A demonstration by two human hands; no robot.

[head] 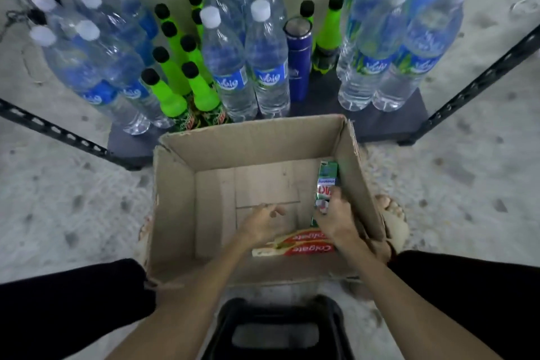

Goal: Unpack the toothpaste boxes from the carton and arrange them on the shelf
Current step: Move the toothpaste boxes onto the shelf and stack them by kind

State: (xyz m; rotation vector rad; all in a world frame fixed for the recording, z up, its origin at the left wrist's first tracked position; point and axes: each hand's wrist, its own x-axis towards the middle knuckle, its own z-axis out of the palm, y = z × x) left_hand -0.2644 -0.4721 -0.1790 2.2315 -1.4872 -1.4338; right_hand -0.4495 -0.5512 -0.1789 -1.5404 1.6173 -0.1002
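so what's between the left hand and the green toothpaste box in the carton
Nothing: in the head view only bare carton floor lies between the left hand and the green toothpaste box, which the right hand grips.

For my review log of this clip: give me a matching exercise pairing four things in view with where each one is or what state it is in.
Things
1. green toothpaste box
2. red Colgate boxes
3. blue flask
4. left hand

Places or states
A. stands on the shelf among the bottles
B. lie flat on the carton floor, near side
C. held on end against the carton's right wall
D. inside the carton, holding nothing

Pairs: 1-C, 2-B, 3-A, 4-D. The right hand grips the green box inside the carton.
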